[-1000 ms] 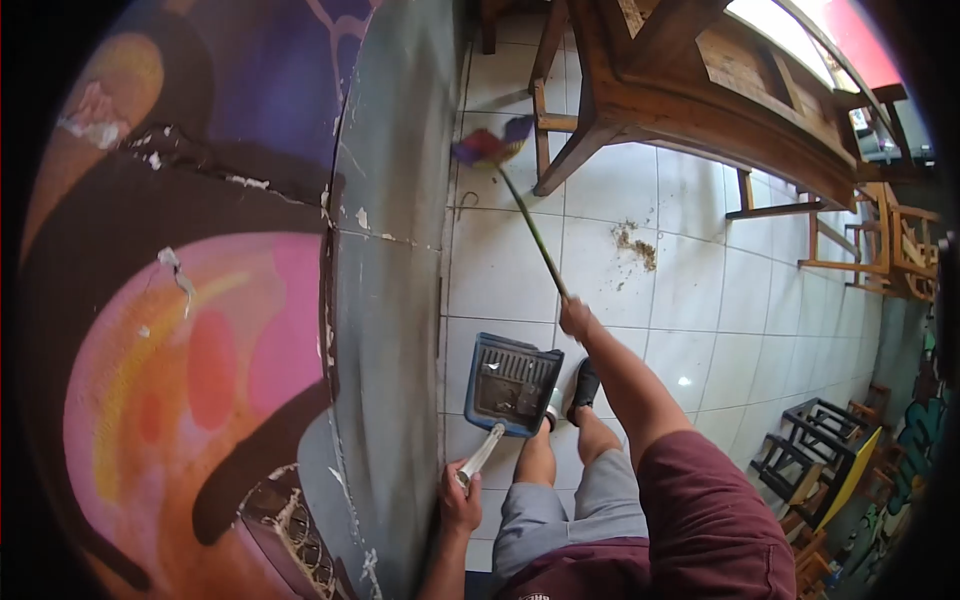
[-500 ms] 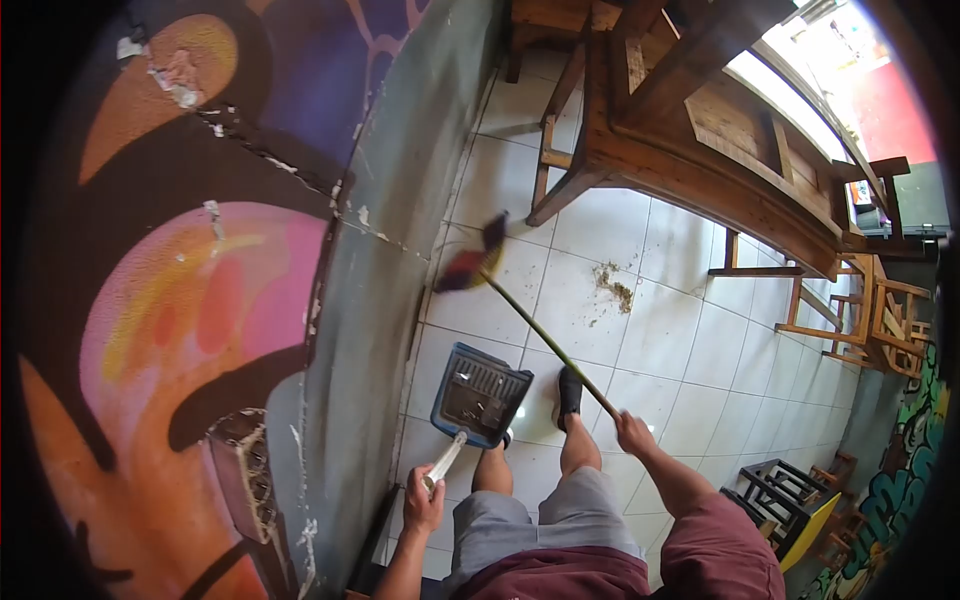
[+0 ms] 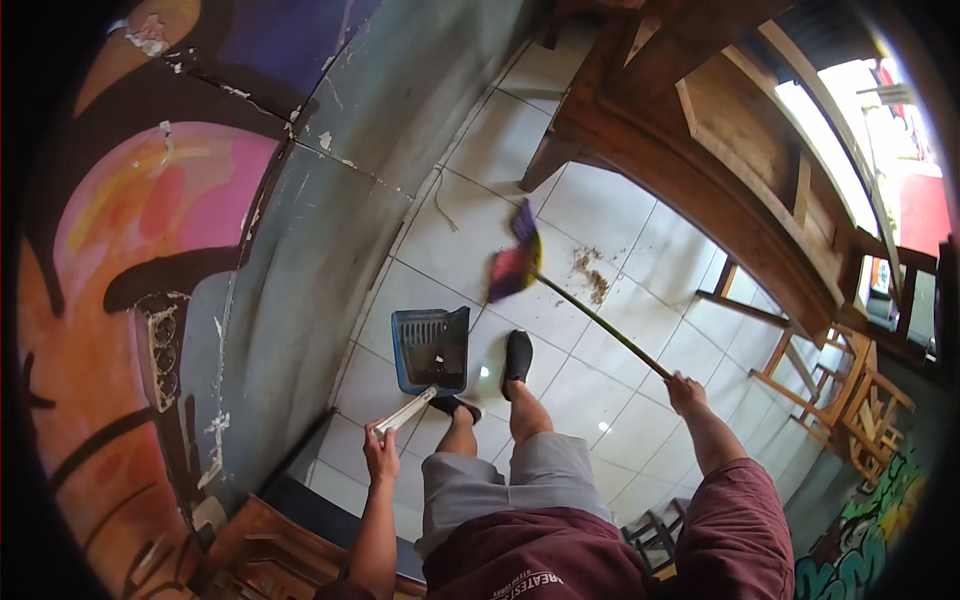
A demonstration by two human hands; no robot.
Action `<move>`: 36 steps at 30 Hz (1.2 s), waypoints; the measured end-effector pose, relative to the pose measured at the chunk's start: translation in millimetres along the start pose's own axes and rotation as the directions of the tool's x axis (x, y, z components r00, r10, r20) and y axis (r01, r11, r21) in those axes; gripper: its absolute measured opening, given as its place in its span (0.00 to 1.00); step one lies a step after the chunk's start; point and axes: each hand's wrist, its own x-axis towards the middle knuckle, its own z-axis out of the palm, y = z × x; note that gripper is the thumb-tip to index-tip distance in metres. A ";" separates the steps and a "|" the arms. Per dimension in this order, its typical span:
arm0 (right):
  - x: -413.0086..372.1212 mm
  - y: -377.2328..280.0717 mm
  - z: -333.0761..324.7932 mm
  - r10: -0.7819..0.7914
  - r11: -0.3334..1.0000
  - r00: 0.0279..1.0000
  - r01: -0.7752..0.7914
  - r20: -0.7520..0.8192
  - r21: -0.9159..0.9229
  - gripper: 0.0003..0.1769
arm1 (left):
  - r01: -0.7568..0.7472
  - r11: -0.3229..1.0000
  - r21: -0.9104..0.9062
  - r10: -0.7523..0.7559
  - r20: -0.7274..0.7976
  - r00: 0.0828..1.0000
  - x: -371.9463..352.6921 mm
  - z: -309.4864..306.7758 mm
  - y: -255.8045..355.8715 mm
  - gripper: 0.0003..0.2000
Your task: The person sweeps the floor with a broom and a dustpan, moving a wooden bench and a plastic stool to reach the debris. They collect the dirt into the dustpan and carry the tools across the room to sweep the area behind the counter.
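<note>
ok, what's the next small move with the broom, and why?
Probably carry the broom head past the dirt pile, set it down on the far side and draw it toward the dustpan. The head is now on the dustpan side of the pile, so a stroke from there would miss the dirt. The right hand grips the stick's end; the left hand holds the dustpan low by the feet.

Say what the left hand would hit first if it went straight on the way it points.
The left hand points up along the white handle it grips, so the blue dustpan at the end of it comes first. Beyond that, probably the broom head, though depth is hard to judge.
</note>
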 end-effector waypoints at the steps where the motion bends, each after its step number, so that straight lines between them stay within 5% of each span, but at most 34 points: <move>1: -4.8 22.0 -3.8 -0.014 1.000 1.000 0.014 0.006 -0.010 0.19 | 0.030 0.987 -0.161 -0.036 -0.039 0.999 -10.5 2.9 -2.8 0.12; 6: -9.0 5.3 -20.5 -0.180 0.983 0.983 0.179 0.020 0.051 0.17 | 0.098 0.933 -0.345 -0.173 -0.193 0.966 -68.1 1.1 -38.1 0.15; 10: 48.9 -100.3 16.1 -0.331 0.941 0.939 0.321 0.096 0.108 0.17 | 0.105 0.906 -0.409 -0.214 -0.231 0.949 -113.7 9.7 -69.4 0.17; 12: 65.1 -164.2 27.8 -0.535 0.845 0.844 0.535 -0.028 -0.029 0.16 | 0.076 0.878 -0.472 -0.247 -0.311 0.918 -134.1 15.9 -79.9 0.19; 15: 68.7 -228.3 28.6 -0.486 0.870 0.873 0.488 0.046 -0.069 0.17 | 0.111 0.877 -0.466 -0.291 -0.333 0.897 -164.5 28.1 -83.0 0.20; 19: 111.1 -160.3 58.3 -0.523 0.837 0.846 0.486 -0.106 -0.250 0.19 | 0.105 0.878 -0.467 -0.323 -0.418 0.849 -206.4 46.2 -104.2 0.20; 21: 112.7 -91.9 45.4 -0.437 0.854 0.891 0.367 -0.124 -0.370 0.14 | 0.096 0.889 -0.449 -0.300 -0.410 0.861 -217.7 49.2 -101.6 0.20; 24: 70.8 19.4 11.4 -0.271 0.861 0.958 0.200 -0.089 -0.468 0.21 | 0.041 0.855 -0.517 -0.287 -0.406 0.868 -226.3 60.5 -118.3 0.19; 26: 35.1 64.9 17.6 -0.140 0.896 0.983 0.074 -0.121 -0.438 0.20 | 0.033 0.854 -0.520 -0.257 -0.365 0.895 -233.1 66.2 -135.8 0.19; 29: -3.7 117.7 45.1 -0.223 0.934 0.963 0.166 -0.151 -0.316 0.20 | -0.038 0.853 -0.521 -0.191 -0.378 0.906 -252.9 87.1 -154.1 0.20; 34: -51.4 110.1 66.3 -0.125 0.972 0.960 0.168 -0.250 0.162 0.21 | -0.018 0.836 -0.549 -0.219 -0.364 0.905 -294.7 134.3 -154.1 0.20; 36: -33.1 116.8 79.7 -0.138 0.960 0.944 0.202 -0.301 0.194 0.20 | 0.001 0.807 -0.590 -0.229 -0.313 0.922 -302.5 153.5 -163.5 0.20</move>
